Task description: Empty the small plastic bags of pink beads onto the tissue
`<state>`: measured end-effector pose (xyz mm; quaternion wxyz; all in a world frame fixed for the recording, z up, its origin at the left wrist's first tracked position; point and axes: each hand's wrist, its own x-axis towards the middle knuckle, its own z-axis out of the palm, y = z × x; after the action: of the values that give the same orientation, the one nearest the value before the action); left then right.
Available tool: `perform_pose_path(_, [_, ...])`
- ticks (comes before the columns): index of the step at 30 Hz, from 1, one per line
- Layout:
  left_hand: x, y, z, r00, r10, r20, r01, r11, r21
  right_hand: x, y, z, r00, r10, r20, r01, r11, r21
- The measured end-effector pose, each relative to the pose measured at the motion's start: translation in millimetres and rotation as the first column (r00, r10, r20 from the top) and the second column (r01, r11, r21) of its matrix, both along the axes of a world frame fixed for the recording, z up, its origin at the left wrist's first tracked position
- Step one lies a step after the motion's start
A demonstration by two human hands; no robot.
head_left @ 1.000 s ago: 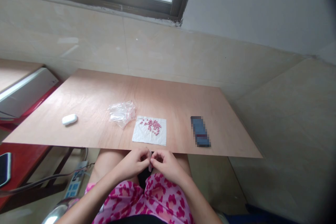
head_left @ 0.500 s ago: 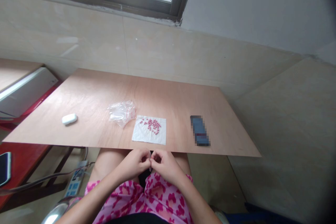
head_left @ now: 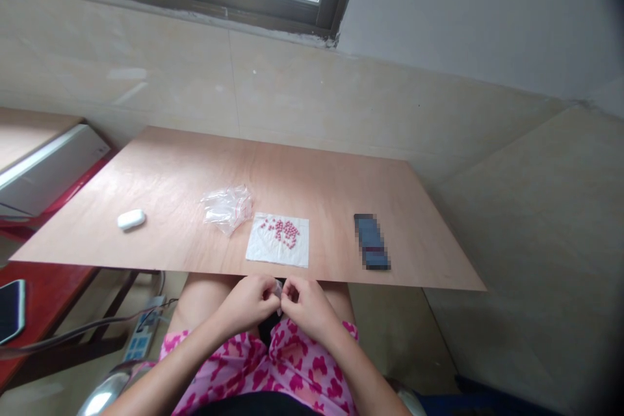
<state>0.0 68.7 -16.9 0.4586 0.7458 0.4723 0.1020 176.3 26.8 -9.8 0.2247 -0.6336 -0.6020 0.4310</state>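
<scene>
My left hand (head_left: 251, 304) and my right hand (head_left: 306, 305) meet over my lap, just below the near edge of the wooden table (head_left: 170, 175). Both pinch a small clear plastic bag (head_left: 277, 291) between their fingertips. On the table in front of them lies a white paper sheet (head_left: 277, 250) with several small pink beads (head_left: 285, 231) in a loose heap. A pile of empty clear zip bags (head_left: 227, 208) lies to the left of the sheet.
A small white case (head_left: 131, 219) lies at the table's left, a dark phone (head_left: 371, 241) at its right. A red side table with another phone (head_left: 10, 311) stands at the far left, a power strip (head_left: 141, 339) on the floor beneath.
Both hands have stayed together over my lap, only shifting their fingers a little on the small bag. The table's things have not moved.
</scene>
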Motion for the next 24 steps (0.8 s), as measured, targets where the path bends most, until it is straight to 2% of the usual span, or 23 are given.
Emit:
perform_pose_path(5, [-2, 2, -5.3, 0.998, 0.046, 0.042, -0.042, 0.995, -0.095, 1, 0, 1.3, 0.998, 0.003, -0.062, 0.000, 0.998, 0.064])
perform_pose_path(10, [-3, 4, -6.9, 0.994, 0.090, 0.065, -0.077, 0.980, -0.183, 5, 0, 9.7, 0.978, 0.208, -0.009, -0.201, 0.957, 0.207])
perform_pose_path(12, [-3, 4, -5.6, 0.994, 0.080, 0.078, -0.062, 0.976, -0.208, 7, -2, 10.6, 0.962, 0.268, 0.051, -0.272, 0.939, 0.210])
perform_pose_path(15, [-2, 2, -2.8, 0.992, 0.043, 0.117, -0.014, 0.971, -0.237, 8, -4, 9.3, 0.946, 0.293, 0.142, -0.316, 0.930, 0.185])
perform_pose_path(20, [-1, -2, 0.4, 0.992, -0.032, 0.122, 0.053, 0.983, -0.176, 9, -5, 7.5, 0.946, 0.277, 0.169, -0.307, 0.933, 0.186])
perform_pose_path(24, [-2, -3, 6.8, 0.992, -0.065, 0.112, 0.067, 0.998, -0.021, 12, -1, 9.4, 0.963, 0.253, 0.089, -0.263, 0.957, 0.122])
